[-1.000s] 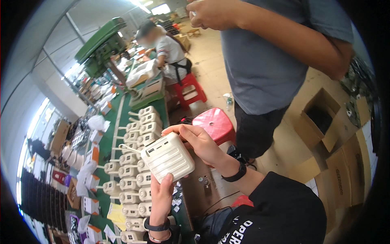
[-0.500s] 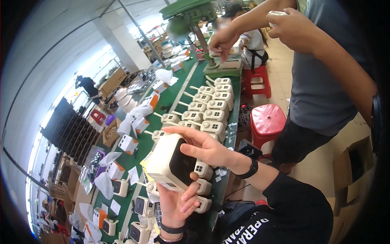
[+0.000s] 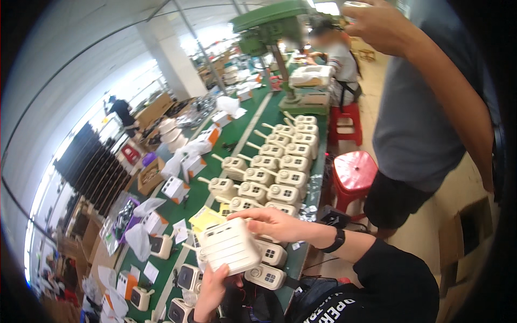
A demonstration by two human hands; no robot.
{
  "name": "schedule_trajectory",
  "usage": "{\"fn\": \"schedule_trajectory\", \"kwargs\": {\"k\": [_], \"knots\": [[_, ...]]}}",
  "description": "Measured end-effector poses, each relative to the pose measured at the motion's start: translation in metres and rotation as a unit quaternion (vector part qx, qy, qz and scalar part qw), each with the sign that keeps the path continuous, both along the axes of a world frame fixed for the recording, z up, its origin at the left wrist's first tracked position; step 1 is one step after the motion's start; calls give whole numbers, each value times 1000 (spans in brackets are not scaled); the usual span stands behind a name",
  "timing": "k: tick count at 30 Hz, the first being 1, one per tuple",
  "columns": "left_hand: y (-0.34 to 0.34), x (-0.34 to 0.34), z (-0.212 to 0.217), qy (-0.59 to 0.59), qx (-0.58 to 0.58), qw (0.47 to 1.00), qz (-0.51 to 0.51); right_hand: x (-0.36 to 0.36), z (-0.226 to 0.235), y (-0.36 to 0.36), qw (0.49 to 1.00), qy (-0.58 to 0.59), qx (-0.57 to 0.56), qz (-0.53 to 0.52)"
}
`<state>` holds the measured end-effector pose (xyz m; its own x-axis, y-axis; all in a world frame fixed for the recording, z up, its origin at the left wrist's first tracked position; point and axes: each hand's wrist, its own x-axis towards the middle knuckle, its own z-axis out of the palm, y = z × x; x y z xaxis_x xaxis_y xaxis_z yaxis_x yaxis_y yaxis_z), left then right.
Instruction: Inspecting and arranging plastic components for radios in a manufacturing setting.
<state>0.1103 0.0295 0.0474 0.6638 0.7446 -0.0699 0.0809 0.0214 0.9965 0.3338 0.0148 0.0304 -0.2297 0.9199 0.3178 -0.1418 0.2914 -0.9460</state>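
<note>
Cream-coloured, ribbed plastic housing (image 3: 229, 246), boxy with rounded corners, is held up over the near edge of a long green workbench (image 3: 245, 126). It is gripped from below by the left hand (image 3: 211, 290), whose fingers are curled up against its lower edge. The right hand (image 3: 274, 223) is laid over its top, fingers stretched nearly flat along the upper edge and thumb tucked beneath; a black wristband (image 3: 335, 240) is worn on that wrist. Just behind the housing, rows of similar cream units with short handles (image 3: 272, 169) are lined up on the bench. A yellow paper slip (image 3: 204, 217) lies beside them. To the right, a red plastic stool (image 3: 354, 171) is seen near a standing person in a grey shirt (image 3: 425, 118).
</note>
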Motion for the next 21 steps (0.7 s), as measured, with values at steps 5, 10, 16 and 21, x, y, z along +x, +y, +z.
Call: {"fn": "schedule_trajectory", "kwargs": {"k": [5, 10, 16, 21], "knots": [[55, -17, -19, 31, 113, 989, -90, 8, 10, 40, 995, -81, -51, -1], [204, -78, -23, 171, 213, 953, 128, 6, 13, 106, 982, -130, -94, -103], [315, -117, -52, 547, 239, 767, 235, -29, 10, 169, 937, -264, 53, -224], [327, -126, -86, 560, 211, 771, 219, -41, -19, 201, 935, -310, -3, -170]]}}
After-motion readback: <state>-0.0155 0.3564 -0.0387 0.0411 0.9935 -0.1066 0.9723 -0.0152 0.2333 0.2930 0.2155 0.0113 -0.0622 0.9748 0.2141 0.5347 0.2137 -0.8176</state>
